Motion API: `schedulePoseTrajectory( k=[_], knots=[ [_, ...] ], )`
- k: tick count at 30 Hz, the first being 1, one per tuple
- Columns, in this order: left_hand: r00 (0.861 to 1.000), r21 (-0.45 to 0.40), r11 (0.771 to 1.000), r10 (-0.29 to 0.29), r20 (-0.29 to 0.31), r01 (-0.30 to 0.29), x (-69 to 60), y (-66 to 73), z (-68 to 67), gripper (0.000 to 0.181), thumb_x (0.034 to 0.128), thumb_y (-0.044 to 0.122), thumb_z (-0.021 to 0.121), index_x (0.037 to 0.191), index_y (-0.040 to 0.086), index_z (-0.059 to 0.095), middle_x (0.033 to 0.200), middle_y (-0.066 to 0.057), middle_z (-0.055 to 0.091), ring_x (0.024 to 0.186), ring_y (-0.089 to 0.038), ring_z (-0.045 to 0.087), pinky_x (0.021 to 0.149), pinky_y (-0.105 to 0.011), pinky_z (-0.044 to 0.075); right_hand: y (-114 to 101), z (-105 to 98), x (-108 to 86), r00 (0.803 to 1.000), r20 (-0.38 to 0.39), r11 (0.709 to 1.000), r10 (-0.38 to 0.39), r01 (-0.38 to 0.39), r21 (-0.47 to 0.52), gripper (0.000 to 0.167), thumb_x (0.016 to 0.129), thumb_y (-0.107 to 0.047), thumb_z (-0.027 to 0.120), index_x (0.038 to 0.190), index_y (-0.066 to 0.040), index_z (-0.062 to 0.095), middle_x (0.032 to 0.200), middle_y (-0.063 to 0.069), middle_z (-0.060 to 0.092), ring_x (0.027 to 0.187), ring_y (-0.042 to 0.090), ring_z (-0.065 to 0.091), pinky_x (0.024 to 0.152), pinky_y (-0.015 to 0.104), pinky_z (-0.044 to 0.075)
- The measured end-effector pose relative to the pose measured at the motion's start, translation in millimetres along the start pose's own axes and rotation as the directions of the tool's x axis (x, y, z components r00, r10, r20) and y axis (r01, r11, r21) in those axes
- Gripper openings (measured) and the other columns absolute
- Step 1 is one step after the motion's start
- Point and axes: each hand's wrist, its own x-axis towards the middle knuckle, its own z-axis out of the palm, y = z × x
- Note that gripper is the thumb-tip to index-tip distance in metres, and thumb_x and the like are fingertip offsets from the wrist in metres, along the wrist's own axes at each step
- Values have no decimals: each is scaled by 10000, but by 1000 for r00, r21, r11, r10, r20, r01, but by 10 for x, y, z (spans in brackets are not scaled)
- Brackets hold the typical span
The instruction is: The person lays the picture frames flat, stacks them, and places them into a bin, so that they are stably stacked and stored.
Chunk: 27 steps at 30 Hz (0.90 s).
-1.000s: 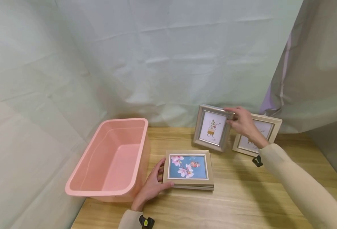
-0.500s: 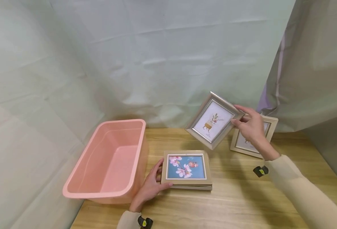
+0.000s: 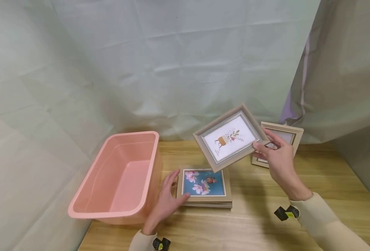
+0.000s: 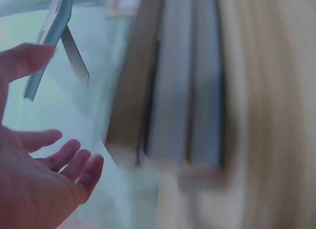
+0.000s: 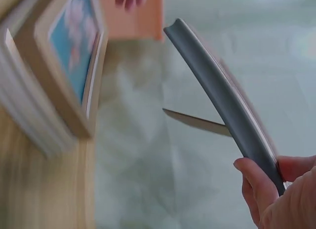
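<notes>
My right hand (image 3: 280,162) pinches a silver-beige picture frame (image 3: 200,139) by its right corner and holds it tilted in the air, above the back of a stack of picture frames (image 3: 203,199). The held frame shows a plant drawing, and its support leg (image 5: 195,122) sticks out behind in the right wrist view. The top frame of the stack has a blue blossom picture (image 5: 74,41). My left hand (image 3: 166,200) hovers at the stack's left side with fingers spread; in the left wrist view its fingers (image 4: 74,155) stand apart from the stack's edges (image 4: 170,91).
A pink plastic tub (image 3: 151,167) stands left of the stack on the wooden table (image 3: 250,223). Behind my right hand another picture frame (image 3: 297,136) stands upright, partly hidden. Pale cloth (image 3: 185,69) hangs behind the table.
My right hand has lifted the silver-beige picture frame off the table, turned it sideways and brought it nearer the stack. My left hand has come away from the stack's edge.
</notes>
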Motion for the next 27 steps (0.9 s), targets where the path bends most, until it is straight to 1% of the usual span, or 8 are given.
schedulePoseTrajectory(
  k=[2,4,7,10,12,14,19,27],
  knots=[
    [999,-164,986,25,26,-20,32,89,15,861,935,155,817,1670,27,389,1658,-286,446,1400,-485,570,1173,-561,532,-1,5,-90,999,5,999,38,-38,32,765,983,35,747,1671,-89,436,1313,1,536,881,63,795,770,274,677],
    [994,-378,926,59,90,-21,78,165,33,765,1021,125,700,1673,-37,334,1659,-336,418,1439,-428,560,1169,-436,554,4,1,-176,998,22,996,66,-67,56,784,994,29,736,1690,-86,394,1299,6,561,912,71,793,791,278,678],
    [972,-665,743,90,219,81,143,263,58,630,1130,176,453,1664,-87,247,1681,-293,401,1493,-283,537,1164,-316,549,28,-11,-319,993,56,988,105,-111,111,817,1009,35,712,1718,-85,324,1223,-26,654,927,97,797,804,285,680],
    [946,-806,554,93,311,210,197,323,95,545,1168,285,245,1621,-16,278,1613,-95,497,1447,-150,547,1184,-330,523,90,-26,-473,986,78,973,147,-158,166,825,1016,38,698,1727,-95,301,1095,-43,725,912,117,801,799,290,681],
    [936,-829,493,77,344,265,224,346,123,517,1166,354,195,1564,67,359,1500,49,571,1383,-100,564,1172,-319,512,152,-30,-565,982,84,966,167,-180,185,783,1019,45,690,1707,-136,363,1041,-45,734,902,124,798,796,288,681],
    [929,-834,469,69,363,292,247,353,149,510,1161,385,185,1520,114,426,1434,90,605,1340,-86,561,1150,-311,503,224,-37,-647,980,80,962,183,-196,193,689,1019,54,684,1622,-225,502,1012,-45,737,899,126,795,791,295,683],
    [928,-830,478,74,365,288,265,352,166,517,1143,378,209,1520,153,481,1405,114,626,1330,-69,543,1124,-285,478,390,-63,-795,971,69,951,229,-238,198,517,1014,65,680,1278,-380,695,998,-36,742,899,134,793,799,316,687],
    [935,-860,473,177,307,193,231,361,131,427,1151,276,264,1465,268,553,1452,144,632,1351,-45,559,1133,-282,475,564,-71,-880,977,45,958,210,-215,192,493,1008,61,688,1246,-368,743,1092,-52,745,926,121,786,825,332,688]
  ],
)
